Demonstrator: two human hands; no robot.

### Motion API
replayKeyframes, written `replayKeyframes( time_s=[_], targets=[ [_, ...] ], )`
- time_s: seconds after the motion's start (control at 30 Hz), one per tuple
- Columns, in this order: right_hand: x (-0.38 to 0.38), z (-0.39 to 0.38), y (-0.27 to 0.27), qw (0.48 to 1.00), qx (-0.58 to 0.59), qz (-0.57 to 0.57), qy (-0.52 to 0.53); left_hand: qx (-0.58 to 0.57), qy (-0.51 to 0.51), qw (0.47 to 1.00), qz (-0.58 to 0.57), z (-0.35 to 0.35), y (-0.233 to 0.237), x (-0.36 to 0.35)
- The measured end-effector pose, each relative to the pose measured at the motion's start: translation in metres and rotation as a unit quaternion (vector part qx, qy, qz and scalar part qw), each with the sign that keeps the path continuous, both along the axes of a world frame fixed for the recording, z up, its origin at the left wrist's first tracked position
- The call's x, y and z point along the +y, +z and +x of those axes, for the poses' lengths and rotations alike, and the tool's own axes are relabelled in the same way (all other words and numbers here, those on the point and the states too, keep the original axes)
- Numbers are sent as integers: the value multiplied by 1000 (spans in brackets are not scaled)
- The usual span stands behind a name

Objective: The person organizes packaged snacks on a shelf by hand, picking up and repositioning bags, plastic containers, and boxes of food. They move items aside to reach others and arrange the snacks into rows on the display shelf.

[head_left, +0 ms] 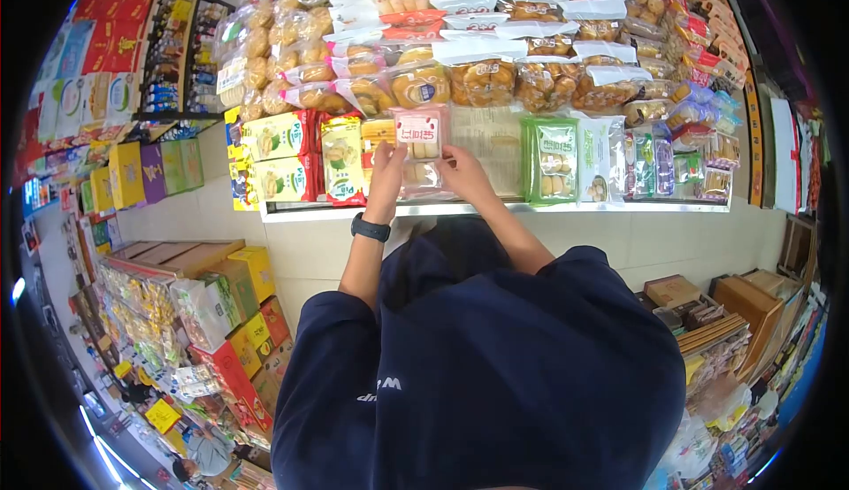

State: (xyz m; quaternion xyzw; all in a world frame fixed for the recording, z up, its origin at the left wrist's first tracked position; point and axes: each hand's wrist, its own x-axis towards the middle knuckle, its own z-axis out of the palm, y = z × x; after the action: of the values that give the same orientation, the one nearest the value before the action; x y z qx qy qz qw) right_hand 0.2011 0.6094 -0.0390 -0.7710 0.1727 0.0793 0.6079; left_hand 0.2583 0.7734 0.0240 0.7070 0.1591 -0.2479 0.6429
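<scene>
We see the display stand [619,210] spread over the upper part of the frame, with a printed paper lining [486,141] showing just above centre. Left of that lining, in the front row, lies the pink pack [418,134], with an orange pack [378,131] just beside it. We judge the pink pack light, its film slick and flexible, its pale contents soft enough to crush, so both side edges look like the best hold, with pressure kept off the middle. The right hand [462,172] has thumb and forefinger close together at the pack's right edge, and the left hand [386,167] curls at its left edge; we cannot tell whether either grips or merely touches; on the left wrist sits a dark watch [370,227]
</scene>
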Motion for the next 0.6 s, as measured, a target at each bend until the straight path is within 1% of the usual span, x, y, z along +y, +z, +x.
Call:
replayKeyframes(
  time_s=[0.03,0.1,0.13,0.17,0.2,0.27,0.3,0.33,0.4,0.43,0.47,0.53,0.6],
  targets=[
    [2,1,5,1000,5,3,2,34,-9,999,-28,-5,4,-4],
    [3,0,14,1000,16,5,2,2,-6,997,-75,-13,9,-18],
    [2,-4,10,1000,0,-1,-22,-13,-6,995,-98,-15,12,-25],
    [2,-9,3,999,-17,-8,-47,-14,-79,992,-96,-11,15,-27],
    [0,-14,0,997,-33,-13,-71,-14,-72,992,-102,-16,20,-34],
    [-14,-28,12,993,-27,-41,-111,-15,-58,992,-112,-32,29,-57],
    [-22,-34,17,990,-25,-54,-131,-3,-73,986,-149,-36,27,-67],
    [-31,-40,9,987,-1,-88,-135,-8,-99,985,-143,-40,15,-77],
    [-45,-56,-18,976,47,-157,-144,-18,-155,979,-133,-47,-22,-97],
    [-47,-61,-34,971,77,-170,-148,40,-175,973,-144,-49,-28,-108],
    [-48,-65,-49,966,107,-183,-150,67,-182,973,-126,-48,-34,-115],
    [-51,-66,-56,956,152,-198,-156,123,-194,969,-88,-47,-31,-128],
    [-49,-65,-58,950,181,-199,-161,131,-204,964,-111,-48,-35,-133]
  ],
)
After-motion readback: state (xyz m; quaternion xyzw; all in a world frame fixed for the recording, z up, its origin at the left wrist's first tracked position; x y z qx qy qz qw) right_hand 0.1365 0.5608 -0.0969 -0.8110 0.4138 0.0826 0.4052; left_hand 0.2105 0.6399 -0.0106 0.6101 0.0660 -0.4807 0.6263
